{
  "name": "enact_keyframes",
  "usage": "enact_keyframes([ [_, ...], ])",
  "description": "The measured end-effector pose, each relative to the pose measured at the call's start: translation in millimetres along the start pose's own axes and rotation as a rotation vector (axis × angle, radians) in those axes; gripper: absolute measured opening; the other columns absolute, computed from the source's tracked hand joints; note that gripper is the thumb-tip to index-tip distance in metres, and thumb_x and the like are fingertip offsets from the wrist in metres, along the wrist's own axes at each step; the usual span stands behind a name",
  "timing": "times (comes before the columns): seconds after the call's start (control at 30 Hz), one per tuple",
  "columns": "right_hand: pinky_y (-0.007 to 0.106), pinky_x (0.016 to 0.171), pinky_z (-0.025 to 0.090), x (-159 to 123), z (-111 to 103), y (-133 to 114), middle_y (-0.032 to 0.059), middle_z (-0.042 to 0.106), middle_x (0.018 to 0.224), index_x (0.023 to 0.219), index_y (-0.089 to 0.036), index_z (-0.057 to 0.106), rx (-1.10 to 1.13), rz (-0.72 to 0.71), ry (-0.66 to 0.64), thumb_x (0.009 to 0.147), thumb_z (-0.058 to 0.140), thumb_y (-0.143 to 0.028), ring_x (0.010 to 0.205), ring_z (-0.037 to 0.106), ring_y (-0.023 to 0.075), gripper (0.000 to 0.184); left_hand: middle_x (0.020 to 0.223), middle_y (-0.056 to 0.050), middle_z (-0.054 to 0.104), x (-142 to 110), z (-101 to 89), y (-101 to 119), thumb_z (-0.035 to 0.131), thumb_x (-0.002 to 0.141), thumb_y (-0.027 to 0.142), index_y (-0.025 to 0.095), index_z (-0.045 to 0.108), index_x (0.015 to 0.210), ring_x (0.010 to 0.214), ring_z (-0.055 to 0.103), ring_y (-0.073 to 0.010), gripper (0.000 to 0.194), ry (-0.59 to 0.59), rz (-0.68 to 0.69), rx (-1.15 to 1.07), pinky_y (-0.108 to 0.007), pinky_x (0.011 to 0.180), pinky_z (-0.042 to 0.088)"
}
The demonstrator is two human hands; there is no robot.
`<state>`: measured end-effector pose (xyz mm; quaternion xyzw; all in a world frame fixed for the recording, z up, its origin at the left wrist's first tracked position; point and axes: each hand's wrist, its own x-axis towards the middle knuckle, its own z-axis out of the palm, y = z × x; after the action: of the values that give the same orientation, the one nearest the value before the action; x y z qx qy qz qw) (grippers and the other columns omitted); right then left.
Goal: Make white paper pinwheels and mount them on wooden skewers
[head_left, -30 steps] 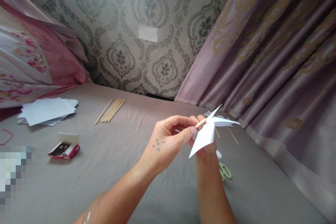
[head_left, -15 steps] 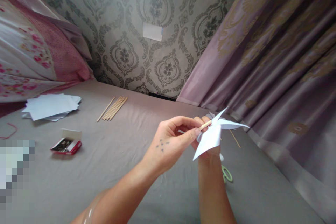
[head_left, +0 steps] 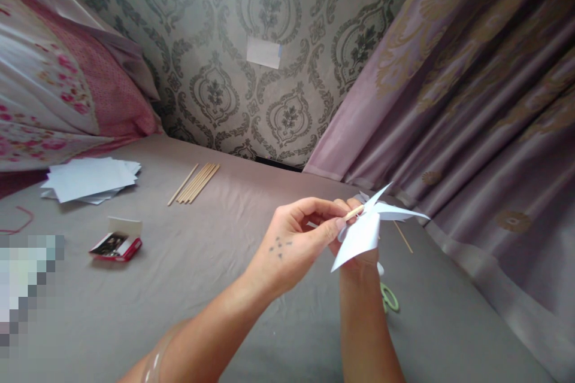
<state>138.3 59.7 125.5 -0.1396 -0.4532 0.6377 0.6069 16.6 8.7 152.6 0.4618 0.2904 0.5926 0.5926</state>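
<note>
A white folded-paper pinwheel [head_left: 359,240] is held up in front of me, its pointed blades spreading to the right and downward. My left hand [head_left: 294,243] pinches a light wooden stick [head_left: 354,212] between thumb and fingers, its end against the pinwheel's middle. Behind the paper, my right hand [head_left: 363,258] is closed around the pinwheel's far side; most of its fingers are hidden. Beyond my right wrist lie green-handled scissors [head_left: 390,297], partly covered by the arm.
On the grey sheet [head_left: 215,287] lie a stack of white paper [head_left: 92,181], several wooden sticks [head_left: 197,184] in a row, and an open red box [head_left: 117,242] of small dark metal pieces. Another thin stick [head_left: 403,236] lies right of my hands, near the curtain [head_left: 449,102].
Hardly anything differs: the view has shifted slightly, and both hands keep the same hold on the stick and pinwheel.
</note>
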Motion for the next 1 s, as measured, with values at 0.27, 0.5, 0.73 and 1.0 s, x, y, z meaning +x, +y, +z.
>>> enact_keyframes([
  [0.27,0.027,0.054,0.048,-0.2,-0.2,-0.4,-0.0074,0.038,0.051,0.057,-0.026,0.059,0.035,0.004,-0.016,0.059,0.085,-0.039,0.049,0.04,0.0118,0.028,0.083,-0.008,0.072,0.0,0.0,1.3,0.074,0.072,0.024,0.013,0.073,0.082,0.071,0.063,-0.015,0.016,0.004,-0.006,0.0,-0.025,0.067,0.049],
  [0.5,0.027,0.051,0.048,0.1,-2.3,1.2,-0.0071,0.045,0.053,0.057,-0.026,0.059,-0.024,0.009,0.073,0.052,0.087,-0.039,0.051,0.043,0.0123,0.031,0.079,-0.007,0.072,0.2,-0.3,1.6,0.075,0.07,0.026,0.014,0.073,0.08,0.066,0.062,-0.014,0.016,0.033,-0.003,0.004,-0.024,0.062,0.048],
  [0.73,0.026,0.061,0.05,-1.1,-11.8,5.2,-0.0062,0.061,0.066,0.082,-0.029,0.072,-0.086,-0.029,0.071,0.06,0.084,-0.034,0.06,0.054,0.0105,0.026,0.076,-0.005,0.072,5.2,-7.4,0.7,0.077,0.067,0.025,0.015,0.076,0.077,0.068,0.062,-0.0134,0.015,0.076,0.029,0.025,-0.023,0.064,0.048],
  [1.0,0.032,0.064,0.052,0.6,-0.5,4.9,-0.0019,0.071,0.072,0.075,-0.024,0.073,-0.169,-0.082,0.161,0.06,0.084,-0.032,0.063,0.061,0.0153,0.02,0.072,-0.003,0.071,15.0,-21.3,-9.9,0.08,0.063,0.029,0.017,0.077,0.081,0.061,0.054,-0.0095,0.022,0.091,0.007,0.022,-0.021,0.059,0.041],
])
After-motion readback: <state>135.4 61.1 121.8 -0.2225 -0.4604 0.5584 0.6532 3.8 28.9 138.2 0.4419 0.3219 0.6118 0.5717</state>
